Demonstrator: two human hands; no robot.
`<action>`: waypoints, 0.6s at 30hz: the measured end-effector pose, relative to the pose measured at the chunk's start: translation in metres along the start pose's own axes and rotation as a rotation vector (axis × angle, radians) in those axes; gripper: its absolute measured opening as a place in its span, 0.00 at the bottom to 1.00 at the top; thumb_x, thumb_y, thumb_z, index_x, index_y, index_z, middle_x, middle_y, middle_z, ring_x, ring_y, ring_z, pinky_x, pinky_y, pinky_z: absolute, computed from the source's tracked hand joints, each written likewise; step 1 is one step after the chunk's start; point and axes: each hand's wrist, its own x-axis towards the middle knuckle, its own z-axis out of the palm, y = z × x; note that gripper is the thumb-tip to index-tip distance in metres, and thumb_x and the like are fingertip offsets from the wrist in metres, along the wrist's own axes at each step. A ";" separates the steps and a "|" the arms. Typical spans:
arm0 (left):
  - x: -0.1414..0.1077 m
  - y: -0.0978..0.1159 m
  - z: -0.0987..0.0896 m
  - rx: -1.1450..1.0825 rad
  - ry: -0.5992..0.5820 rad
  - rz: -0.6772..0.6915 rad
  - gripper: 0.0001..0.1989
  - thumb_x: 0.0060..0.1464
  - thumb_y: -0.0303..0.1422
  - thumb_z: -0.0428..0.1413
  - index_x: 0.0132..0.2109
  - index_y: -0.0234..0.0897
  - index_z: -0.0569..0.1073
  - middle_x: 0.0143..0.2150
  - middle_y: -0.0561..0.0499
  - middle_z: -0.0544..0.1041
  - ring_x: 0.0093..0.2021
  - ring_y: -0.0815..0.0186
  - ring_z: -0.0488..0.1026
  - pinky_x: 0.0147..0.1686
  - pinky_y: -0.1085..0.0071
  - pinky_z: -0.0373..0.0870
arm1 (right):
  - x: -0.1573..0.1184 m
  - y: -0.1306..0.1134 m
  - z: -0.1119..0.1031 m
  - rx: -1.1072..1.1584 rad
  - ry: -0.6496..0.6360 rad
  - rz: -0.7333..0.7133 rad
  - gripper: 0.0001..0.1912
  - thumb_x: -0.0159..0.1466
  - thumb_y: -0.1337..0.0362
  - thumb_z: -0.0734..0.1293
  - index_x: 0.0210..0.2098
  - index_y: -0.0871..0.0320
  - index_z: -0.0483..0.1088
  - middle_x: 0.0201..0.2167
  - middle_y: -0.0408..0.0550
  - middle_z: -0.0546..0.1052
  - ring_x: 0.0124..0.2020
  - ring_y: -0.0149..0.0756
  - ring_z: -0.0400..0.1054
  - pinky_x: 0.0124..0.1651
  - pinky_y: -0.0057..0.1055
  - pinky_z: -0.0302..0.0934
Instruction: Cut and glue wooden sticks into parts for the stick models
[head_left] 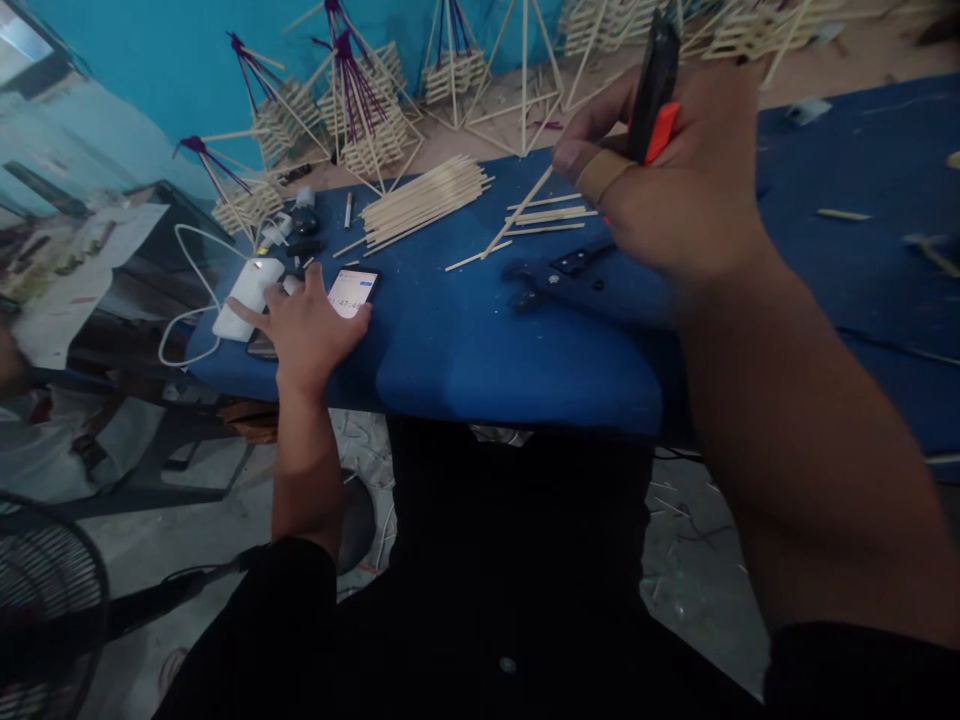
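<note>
My left hand [311, 325] spreads its fingers low over the table's left part, thumb at the edge of a lit phone [354, 290] that shows a timer. Its outer fingers reach over a white power bank [244, 310] and a dark flat object [262, 345] partly hidden below it. My right hand [664, 190], raised over the table, is closed round a black and orange tool, perhaps a utility knife [654, 85]. A thin wooden stick [517, 213] slants down from its fingertips; whether they grip it I cannot tell. Below lies a dark plier-like tool [562, 272], blurred.
A bundle of wooden sticks [427, 205] and several shorter sticks [547, 215] lie on the blue table [517, 370]. Stick frames with purple ties [367, 120] stand along the wall. A white cable [184, 345] loops at the left edge; a fan [45, 600] stands lower left.
</note>
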 end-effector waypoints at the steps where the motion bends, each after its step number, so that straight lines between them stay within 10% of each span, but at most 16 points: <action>1: 0.005 0.002 -0.003 0.034 -0.015 -0.009 0.43 0.54 0.49 0.66 0.73 0.37 0.73 0.68 0.30 0.81 0.80 0.18 0.56 0.76 0.15 0.37 | 0.000 0.002 0.000 0.007 0.002 -0.015 0.06 0.62 0.66 0.78 0.32 0.53 0.79 0.27 0.43 0.74 0.27 0.30 0.60 0.35 0.37 0.56; 10: 0.057 0.029 -0.018 0.445 -0.294 -0.009 0.44 0.51 0.56 0.66 0.67 0.30 0.79 0.59 0.26 0.84 0.72 0.16 0.68 0.74 0.14 0.32 | 0.000 -0.003 0.002 0.007 0.015 -0.023 0.13 0.62 0.55 0.81 0.31 0.52 0.77 0.25 0.41 0.71 0.25 0.30 0.57 0.37 0.38 0.61; 18: 0.057 0.017 0.003 0.330 -0.201 -0.026 0.46 0.50 0.54 0.64 0.73 0.42 0.76 0.52 0.36 0.87 0.75 0.19 0.64 0.73 0.13 0.24 | 0.001 0.000 0.000 -0.102 -0.020 0.047 0.20 0.62 0.41 0.82 0.32 0.45 0.77 0.31 0.45 0.77 0.31 0.40 0.68 0.43 0.48 0.71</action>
